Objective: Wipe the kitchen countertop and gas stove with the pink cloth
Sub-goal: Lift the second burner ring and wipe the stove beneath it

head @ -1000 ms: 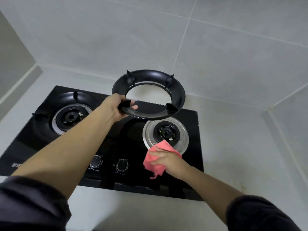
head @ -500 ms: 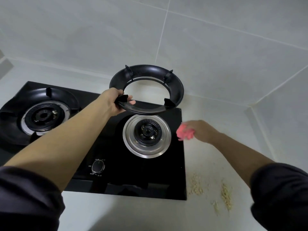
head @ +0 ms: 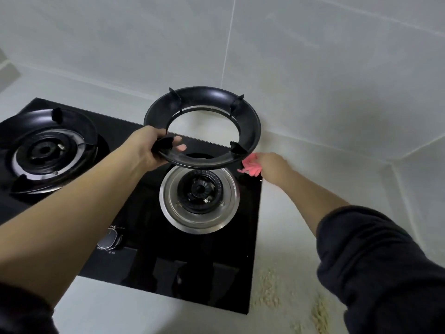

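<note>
The crumpled pink cloth (head: 251, 168) is blurred and mostly hidden inside the right hand (head: 273, 168). Beside the left forearm (head: 72, 213), the markings around the round black knob (head: 109, 239) are too small to read.

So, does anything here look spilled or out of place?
Yes. Pale crumbs lie scattered on the countertop beside the stove's front right corner, a spill not yet wiped. Also, the black pan support is off the right burner: the left hand holds it tilted in the air above.
</note>
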Motion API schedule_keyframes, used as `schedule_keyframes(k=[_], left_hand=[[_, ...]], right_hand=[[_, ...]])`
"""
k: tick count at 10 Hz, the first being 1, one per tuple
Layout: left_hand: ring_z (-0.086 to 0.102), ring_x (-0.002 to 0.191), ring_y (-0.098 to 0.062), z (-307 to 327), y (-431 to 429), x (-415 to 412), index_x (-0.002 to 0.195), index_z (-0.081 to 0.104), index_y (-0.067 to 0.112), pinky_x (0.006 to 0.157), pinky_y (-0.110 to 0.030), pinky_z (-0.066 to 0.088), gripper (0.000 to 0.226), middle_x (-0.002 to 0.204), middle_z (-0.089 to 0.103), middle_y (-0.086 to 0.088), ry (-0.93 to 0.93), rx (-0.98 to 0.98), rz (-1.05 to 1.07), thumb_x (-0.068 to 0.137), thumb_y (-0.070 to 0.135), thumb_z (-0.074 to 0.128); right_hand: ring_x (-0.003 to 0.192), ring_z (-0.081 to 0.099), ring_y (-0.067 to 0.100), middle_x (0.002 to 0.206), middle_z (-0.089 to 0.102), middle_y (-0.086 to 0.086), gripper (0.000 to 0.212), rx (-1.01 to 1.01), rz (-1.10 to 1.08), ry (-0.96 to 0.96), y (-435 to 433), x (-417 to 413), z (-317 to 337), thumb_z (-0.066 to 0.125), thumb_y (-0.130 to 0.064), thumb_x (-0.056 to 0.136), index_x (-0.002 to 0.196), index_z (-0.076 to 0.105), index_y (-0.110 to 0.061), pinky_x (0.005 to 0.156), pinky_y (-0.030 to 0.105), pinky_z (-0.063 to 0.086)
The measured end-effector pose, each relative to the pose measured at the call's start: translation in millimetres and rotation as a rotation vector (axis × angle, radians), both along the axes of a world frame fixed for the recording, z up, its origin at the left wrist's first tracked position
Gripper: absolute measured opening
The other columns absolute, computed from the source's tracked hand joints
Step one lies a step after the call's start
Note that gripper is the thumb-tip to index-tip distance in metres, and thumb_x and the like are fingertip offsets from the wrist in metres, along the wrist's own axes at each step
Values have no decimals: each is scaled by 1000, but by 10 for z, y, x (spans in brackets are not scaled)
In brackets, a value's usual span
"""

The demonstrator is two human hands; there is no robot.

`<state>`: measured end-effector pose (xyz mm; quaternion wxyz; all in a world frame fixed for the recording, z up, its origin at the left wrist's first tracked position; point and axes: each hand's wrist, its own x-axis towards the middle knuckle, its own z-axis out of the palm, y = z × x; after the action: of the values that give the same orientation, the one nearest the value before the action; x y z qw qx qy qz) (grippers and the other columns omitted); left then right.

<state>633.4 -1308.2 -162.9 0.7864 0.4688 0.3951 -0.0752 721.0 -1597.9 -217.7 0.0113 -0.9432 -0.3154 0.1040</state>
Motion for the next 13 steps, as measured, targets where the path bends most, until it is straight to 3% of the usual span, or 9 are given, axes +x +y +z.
schedule_keyframes(k=[1, 3, 4, 5, 7, 8, 10, 11, 13], left_hand=[[71, 76, -31, -56, -79, -51, 119, 49, 11, 57, -42, 60, 21, 89, 69, -11, 5, -19, 12, 100, 16, 42], [70, 70, -30, 61, -337, -78, 96, 54, 5, 56, -39, 60, 19, 84, 67, -10, -6, -39, -28, 101, 16, 40], [70, 66, -30, 120, -410, -153, 94, 53, 7, 53, -38, 59, 19, 83, 66, -10, -14, -33, -46, 101, 17, 40], [70, 66, -30, 131, -470, -261, 103, 51, 9, 55, -39, 60, 13, 86, 66, -11, -15, -33, -51, 101, 16, 40], [67, 82, -31, 36, -483, -513, 114, 49, 10, 56, -40, 60, 17, 92, 67, -13, 2, -56, -14, 99, 14, 44], [68, 85, -31, 22, -449, -612, 116, 49, 10, 55, -39, 60, 18, 93, 68, -13, -1, -59, 16, 99, 15, 43], [67, 78, -32, 112, -453, -698, 114, 50, 8, 64, -40, 61, 18, 92, 66, -13, -29, -111, 78, 99, 14, 42], [66, 85, -31, 181, -452, -703, 111, 51, 7, 62, -39, 61, 16, 92, 65, -13, -43, -115, 65, 99, 15, 42], [68, 76, -30, 194, -275, -717, 116, 49, 11, 62, -40, 61, 19, 92, 67, -11, -48, -21, -1, 101, 17, 41]], right_hand=[[119, 53, 26, 129, 58, 11, 34, -107, 0, 184, -128, -184, -54, 45, -11, 97, 126, 61, -13, 94, 29, 42], [99, 63, 30, 105, 68, 12, 25, -295, 126, 495, -451, -627, 266, 58, -6, 86, 108, 69, -10, 75, 29, 49], [90, 67, 28, 97, 71, 10, 24, -309, 177, 544, -504, -747, 395, 55, -1, 83, 98, 72, -9, 80, 38, 55], [88, 69, 24, 99, 72, 10, 23, 15, 63, 708, -376, -1044, 300, 49, -8, 93, 103, 70, -6, 79, 33, 56], [103, 56, 14, 113, 62, 0, 26, 24, 235, 696, -353, -1531, 31, 52, -8, 90, 108, 68, -15, 91, 27, 40], [90, 69, 31, 97, 70, 14, 18, -108, 216, 815, -564, -1495, 99, 49, 5, 87, 93, 66, -1, 71, 34, 56], [83, 68, 13, 102, 67, 3, 18, 60, 126, 722, -297, -1533, 164, 54, -11, 86, 97, 66, -17, 71, 21, 54], [72, 59, 6, 93, 61, -1, 16, 15, 227, 715, -194, -1755, -8, 56, -8, 83, 96, 64, -12, 57, 11, 42], [51, 36, 19, 50, 44, 4, 26, -471, 287, 632, -374, -1458, 205, 54, 5, 77, 53, 50, -4, 54, 26, 31]])
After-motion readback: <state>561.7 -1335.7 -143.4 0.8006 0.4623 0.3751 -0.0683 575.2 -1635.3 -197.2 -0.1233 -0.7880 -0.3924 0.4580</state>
